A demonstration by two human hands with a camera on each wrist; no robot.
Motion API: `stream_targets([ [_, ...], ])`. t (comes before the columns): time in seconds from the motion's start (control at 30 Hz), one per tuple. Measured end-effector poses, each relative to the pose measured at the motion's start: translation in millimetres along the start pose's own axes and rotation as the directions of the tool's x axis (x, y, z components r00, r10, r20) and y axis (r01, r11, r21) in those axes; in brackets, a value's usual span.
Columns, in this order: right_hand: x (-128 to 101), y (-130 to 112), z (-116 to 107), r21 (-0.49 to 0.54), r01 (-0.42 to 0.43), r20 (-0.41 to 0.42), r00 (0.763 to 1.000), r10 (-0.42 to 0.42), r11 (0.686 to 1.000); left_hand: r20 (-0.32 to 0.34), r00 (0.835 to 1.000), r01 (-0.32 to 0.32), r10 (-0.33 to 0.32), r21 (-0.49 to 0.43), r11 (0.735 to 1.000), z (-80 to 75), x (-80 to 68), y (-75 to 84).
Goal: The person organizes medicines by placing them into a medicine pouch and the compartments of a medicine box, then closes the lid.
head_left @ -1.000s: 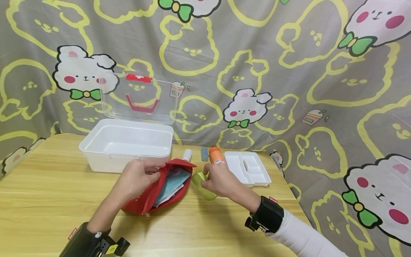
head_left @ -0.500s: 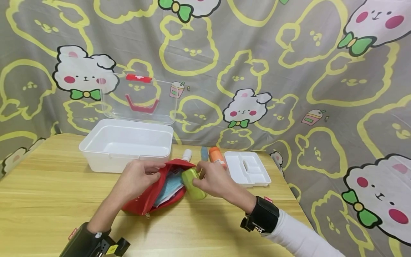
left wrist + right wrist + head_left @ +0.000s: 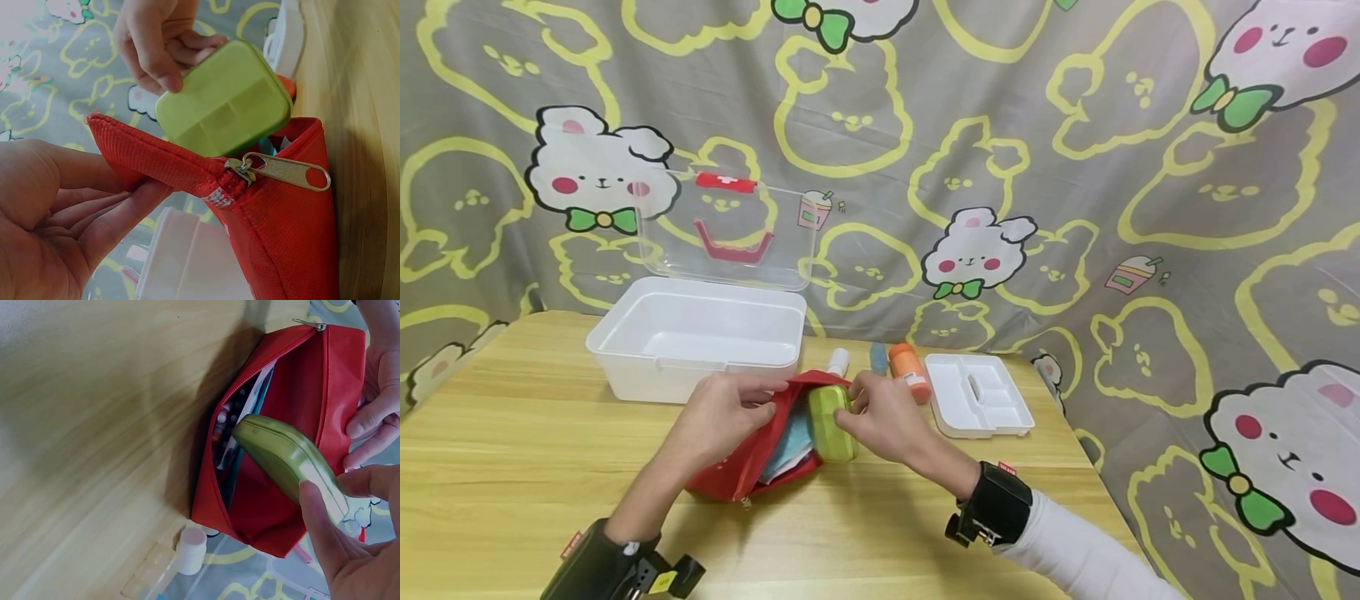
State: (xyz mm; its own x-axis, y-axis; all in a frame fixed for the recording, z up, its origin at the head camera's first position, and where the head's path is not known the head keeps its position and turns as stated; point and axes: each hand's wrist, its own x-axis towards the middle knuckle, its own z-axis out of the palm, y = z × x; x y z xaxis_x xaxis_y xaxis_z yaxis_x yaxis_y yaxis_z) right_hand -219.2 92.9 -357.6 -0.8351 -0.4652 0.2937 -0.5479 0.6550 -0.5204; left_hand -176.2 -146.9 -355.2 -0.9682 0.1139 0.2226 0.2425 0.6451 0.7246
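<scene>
A red zippered pouch (image 3: 752,454) stands on the table with its mouth spread wide. My left hand (image 3: 730,417) pinches the pouch's edge between thumb and fingers; the metal zipper pull (image 3: 287,172) hangs beside it in the left wrist view. My right hand (image 3: 891,421) grips a green pill box (image 3: 832,423) by one end. The lid of the box shows several compartments in the left wrist view. In the right wrist view the box's far end dips into the pouch's mouth. Inside the pouch lie blue and white flat packets (image 3: 253,403) and several small round-ended items (image 3: 226,422).
Behind the pouch stands a white box (image 3: 700,367) with its clear lid (image 3: 790,233) raised. To the right are a small white bottle (image 3: 838,361), a blue item (image 3: 878,358), an orange bottle (image 3: 910,372) and a white divided tray (image 3: 951,417). A patterned curtain (image 3: 865,83) hangs behind the table.
My right hand has carried the pill box leftward, from beside the pouch to over its mouth, turning its lid face more into view. My left hand keeps its hold on the pouch edge.
</scene>
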Motion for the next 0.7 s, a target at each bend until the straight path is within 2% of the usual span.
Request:
stream_targets([
  [0.23, 1.0, 0.5, 8.4, 0.122, -0.062, 0.041, 0.997, 0.058, 0.991, 0.012, 1.0, 0.004, -0.003, -0.021, 1.0, 0.6, 0.8, -0.6],
  [0.43, 1.4, 5.2, 14.9, 0.258, -0.129, 0.082, 0.99, 0.111, 0.957, 0.018, 1.0, -0.002, 0.002, -0.029, 1.0, 1.0, 1.0, 0.0],
  [0.7, 3.4, 11.9, 19.4, 0.298, -0.18, 0.103, 0.982, 0.156, 0.937, 0.004, 1.0, 0.002, -0.002, -0.011, 1.0, 0.8, 0.9, -0.7],
])
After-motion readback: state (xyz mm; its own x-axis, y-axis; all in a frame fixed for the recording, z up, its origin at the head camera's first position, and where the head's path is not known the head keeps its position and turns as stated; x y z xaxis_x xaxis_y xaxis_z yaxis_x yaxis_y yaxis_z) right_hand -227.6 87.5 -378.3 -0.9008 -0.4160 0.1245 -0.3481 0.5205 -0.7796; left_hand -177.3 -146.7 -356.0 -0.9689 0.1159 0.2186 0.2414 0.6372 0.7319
